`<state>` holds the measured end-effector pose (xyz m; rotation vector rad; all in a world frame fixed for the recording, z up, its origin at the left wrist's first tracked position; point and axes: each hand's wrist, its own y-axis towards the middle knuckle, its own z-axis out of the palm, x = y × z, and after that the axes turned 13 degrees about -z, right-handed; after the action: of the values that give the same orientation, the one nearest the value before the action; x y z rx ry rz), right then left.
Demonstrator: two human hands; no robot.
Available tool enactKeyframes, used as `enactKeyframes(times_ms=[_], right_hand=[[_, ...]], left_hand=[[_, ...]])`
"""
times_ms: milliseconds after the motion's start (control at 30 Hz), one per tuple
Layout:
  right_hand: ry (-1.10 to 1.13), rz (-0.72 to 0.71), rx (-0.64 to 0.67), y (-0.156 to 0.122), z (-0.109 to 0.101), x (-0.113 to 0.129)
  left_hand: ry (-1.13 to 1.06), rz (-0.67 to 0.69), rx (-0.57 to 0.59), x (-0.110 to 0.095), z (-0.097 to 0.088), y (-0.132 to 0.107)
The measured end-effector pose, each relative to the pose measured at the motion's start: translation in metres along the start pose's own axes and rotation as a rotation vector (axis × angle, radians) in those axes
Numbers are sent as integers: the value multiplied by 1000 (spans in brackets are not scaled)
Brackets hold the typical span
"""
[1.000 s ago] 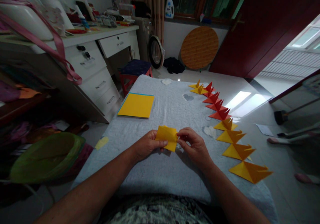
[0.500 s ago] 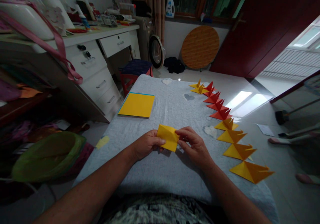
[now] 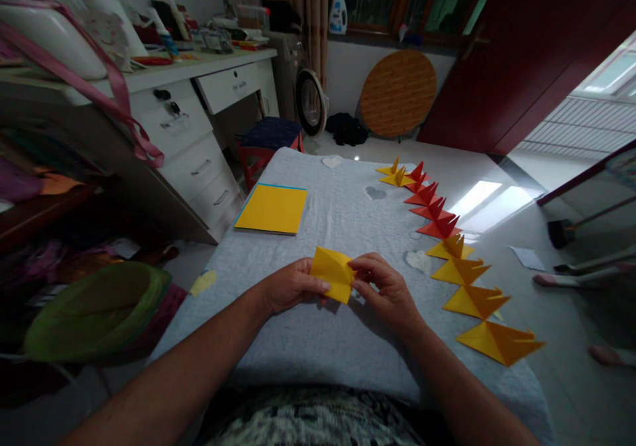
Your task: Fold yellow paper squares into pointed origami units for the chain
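A folded yellow paper is held just above the grey cloth-covered table. My left hand pinches its left side, fingers closed on it. My right hand pinches its right edge with thumb and forefinger. A stack of yellow square sheets lies further back on the left. Along the right side runs a curved row of several folded pieces, orange-yellow ones near me and red ones further off.
A white desk with drawers stands to the left, cluttered on top. A green bag sits low at the left. A round wooden board leans on the far wall, beside a dark red door.
Both hands have kept their pinch while the yellow paper turned slightly and was pressed a little flatter between them.
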<state>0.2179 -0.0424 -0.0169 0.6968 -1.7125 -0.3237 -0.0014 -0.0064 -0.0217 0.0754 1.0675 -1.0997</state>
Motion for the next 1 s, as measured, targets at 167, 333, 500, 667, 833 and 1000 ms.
enactKeyframes(times_ms=[167,333,500,667,833,1000], right_hand=[[15,1,-2,2,0,3],[46,53,-16,0,2,1],[237,192,-134,-1,3,-4],[402,314,-55,1,0,0],[458,352,-53,1,-1,1],[499,422,4,1,-1,0]], left_hand=[[-23,2,12,0,0,0],[-28,6,2,-1,1,-1],[-20,2,-1,1,2,-1],[40,66,-63,2,2,0],[49,151,-160,0,4,1],[-20,236,-231,1,7,4]])
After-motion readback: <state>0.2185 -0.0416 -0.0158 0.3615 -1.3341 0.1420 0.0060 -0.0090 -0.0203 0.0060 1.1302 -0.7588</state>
